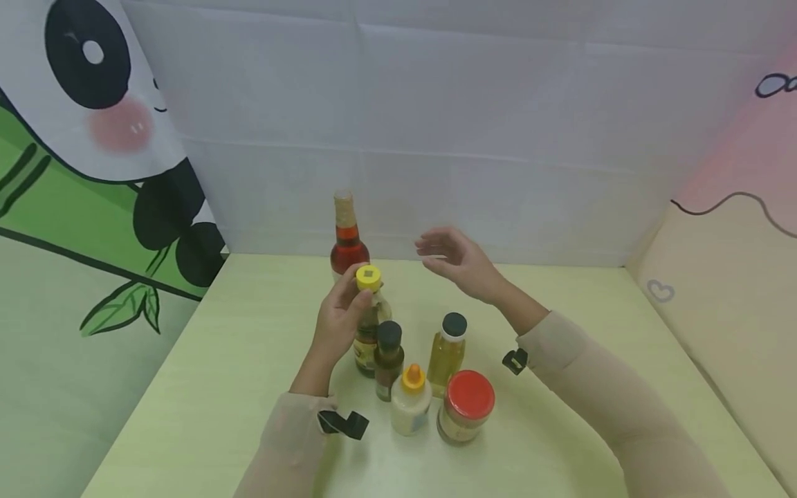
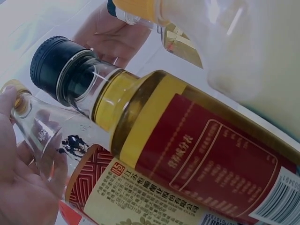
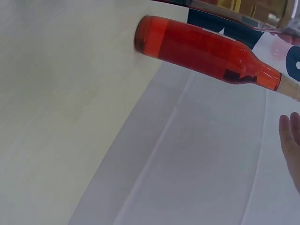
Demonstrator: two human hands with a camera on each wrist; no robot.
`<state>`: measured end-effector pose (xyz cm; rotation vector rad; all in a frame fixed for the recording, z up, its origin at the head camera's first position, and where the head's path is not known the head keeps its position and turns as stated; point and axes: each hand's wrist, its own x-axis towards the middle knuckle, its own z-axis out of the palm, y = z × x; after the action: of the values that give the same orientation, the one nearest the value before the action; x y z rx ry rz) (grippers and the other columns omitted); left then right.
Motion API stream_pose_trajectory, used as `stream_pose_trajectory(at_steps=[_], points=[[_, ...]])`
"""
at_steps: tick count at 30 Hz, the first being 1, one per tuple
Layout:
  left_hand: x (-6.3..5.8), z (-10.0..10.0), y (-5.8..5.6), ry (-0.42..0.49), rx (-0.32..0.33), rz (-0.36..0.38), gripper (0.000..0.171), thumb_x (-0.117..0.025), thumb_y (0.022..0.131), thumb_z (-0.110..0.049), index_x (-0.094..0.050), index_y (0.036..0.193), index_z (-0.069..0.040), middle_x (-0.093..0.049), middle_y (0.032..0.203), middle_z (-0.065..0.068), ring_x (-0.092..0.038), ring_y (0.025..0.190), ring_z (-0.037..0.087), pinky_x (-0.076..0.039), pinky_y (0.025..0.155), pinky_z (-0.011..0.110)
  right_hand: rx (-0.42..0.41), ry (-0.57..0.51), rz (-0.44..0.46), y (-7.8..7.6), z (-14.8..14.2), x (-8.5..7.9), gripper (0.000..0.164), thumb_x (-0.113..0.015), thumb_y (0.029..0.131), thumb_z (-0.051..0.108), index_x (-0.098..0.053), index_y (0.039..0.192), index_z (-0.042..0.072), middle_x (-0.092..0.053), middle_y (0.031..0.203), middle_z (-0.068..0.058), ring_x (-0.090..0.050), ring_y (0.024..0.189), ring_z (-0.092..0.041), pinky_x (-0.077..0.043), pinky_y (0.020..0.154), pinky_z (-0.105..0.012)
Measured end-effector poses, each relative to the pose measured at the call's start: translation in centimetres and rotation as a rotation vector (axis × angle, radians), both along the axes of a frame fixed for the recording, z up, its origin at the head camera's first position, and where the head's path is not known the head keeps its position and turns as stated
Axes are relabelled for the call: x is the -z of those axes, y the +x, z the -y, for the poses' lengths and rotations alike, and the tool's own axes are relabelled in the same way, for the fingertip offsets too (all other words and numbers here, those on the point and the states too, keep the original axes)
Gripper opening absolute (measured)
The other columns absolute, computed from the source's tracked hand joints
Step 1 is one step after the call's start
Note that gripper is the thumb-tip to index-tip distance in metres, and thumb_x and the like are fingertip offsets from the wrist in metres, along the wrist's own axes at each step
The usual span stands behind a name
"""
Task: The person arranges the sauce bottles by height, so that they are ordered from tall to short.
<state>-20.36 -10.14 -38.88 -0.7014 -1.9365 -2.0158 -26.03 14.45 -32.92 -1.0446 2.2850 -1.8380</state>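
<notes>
My left hand [image 1: 336, 321] holds a glass bottle with a yellow cap [image 1: 369, 278] near its neck, thumb on the near side. In the left wrist view its fingers partly show through the clear glass above a red and cream label [image 2: 122, 192]. The bottle stands among others on the table. Away to the right, my right hand [image 1: 459, 261] hovers in the air, fingers loosely bent and nothing in them. Just behind the left hand is a tall red bottle [image 1: 349, 254] with a gold-wrapped neck. A dark-capped bottle [image 1: 389, 360] stands close in front of the yellow-capped one.
Nearer me stand a white squeeze bottle [image 1: 411, 409] with an orange tip, a green-capped bottle of yellow liquid [image 1: 446, 360] and a red-lidded jar [image 1: 470, 401]. A white sheet [image 1: 467, 194] rises behind the pale table [image 1: 249, 346]. Printed panels flank both sides.
</notes>
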Motion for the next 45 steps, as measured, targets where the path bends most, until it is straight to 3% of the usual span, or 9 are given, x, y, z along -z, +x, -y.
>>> stream_pose_trajectory(at_steps=[9, 17, 23, 32, 41, 45], points=[[0.1, 0.2, 0.0, -0.005, 0.003, 0.002, 0.041, -0.052, 0.100, -0.006, -0.045, 0.139, 0.003, -0.059, 0.121, 0.025, -0.058, 0.111, 0.017, -0.047, 0.093, 0.028, -0.013, -0.002, -0.010, 1.5, -0.8, 0.6, 0.039, -0.057, 0.095, -0.005, -0.044, 0.132, -0.010, -0.051, 0.130, -0.027, -0.052, 0.120, -0.035, -0.046, 0.097, -0.038], [0.1, 0.3, -0.1, -0.017, -0.008, -0.010, 0.041, -0.053, 0.100, -0.007, -0.045, 0.139, 0.001, -0.060, 0.122, 0.025, -0.058, 0.112, 0.017, -0.046, 0.093, 0.028, -0.027, -0.013, -0.002, 2.6, -1.5, 0.9, 0.038, -0.058, 0.095, -0.004, -0.046, 0.131, -0.007, -0.054, 0.128, -0.021, -0.053, 0.120, -0.032, -0.045, 0.099, -0.038], [0.1, 0.3, -0.2, -0.004, -0.002, -0.012, 0.042, -0.054, 0.101, -0.012, -0.045, 0.139, 0.001, -0.060, 0.122, 0.025, -0.058, 0.112, 0.017, -0.046, 0.093, 0.029, -0.036, -0.029, 0.017, 3.5, -1.8, 1.3, 0.039, -0.060, 0.095, 0.000, -0.046, 0.131, -0.008, -0.051, 0.129, -0.027, -0.053, 0.120, -0.031, -0.045, 0.099, -0.038], [0.0, 0.4, 0.1, -0.009, -0.002, -0.002, 0.040, -0.052, 0.100, -0.006, -0.045, 0.139, 0.003, -0.060, 0.120, 0.026, -0.058, 0.111, 0.016, -0.047, 0.092, 0.027, -0.037, -0.074, 0.016, 5.3, -1.9, 1.7, 0.041, -0.063, 0.095, 0.006, -0.046, 0.128, -0.010, -0.053, 0.126, -0.026, -0.055, 0.118, -0.026, -0.046, 0.098, -0.038], [0.3, 1.3, 0.7, -0.025, 0.017, 0.014, 0.042, -0.050, 0.099, 0.000, -0.044, 0.140, 0.001, -0.059, 0.122, 0.025, -0.057, 0.113, 0.016, -0.047, 0.093, 0.028, -0.013, -0.046, 0.017, 7.8, -1.8, 2.9, 0.040, -0.062, 0.094, 0.003, -0.046, 0.129, -0.010, -0.054, 0.127, -0.026, -0.052, 0.118, -0.040, -0.046, 0.098, -0.037], [0.4, 1.6, 1.0, -0.030, 0.021, 0.010, 0.041, -0.050, 0.099, -0.002, -0.045, 0.140, 0.001, -0.059, 0.122, 0.024, -0.057, 0.113, 0.016, -0.046, 0.093, 0.027, -0.010, -0.050, 0.015, 8.9, -1.8, 3.8, 0.041, -0.063, 0.095, 0.006, -0.047, 0.128, -0.010, -0.054, 0.127, -0.027, -0.053, 0.118, -0.038, -0.046, 0.098, -0.036]])
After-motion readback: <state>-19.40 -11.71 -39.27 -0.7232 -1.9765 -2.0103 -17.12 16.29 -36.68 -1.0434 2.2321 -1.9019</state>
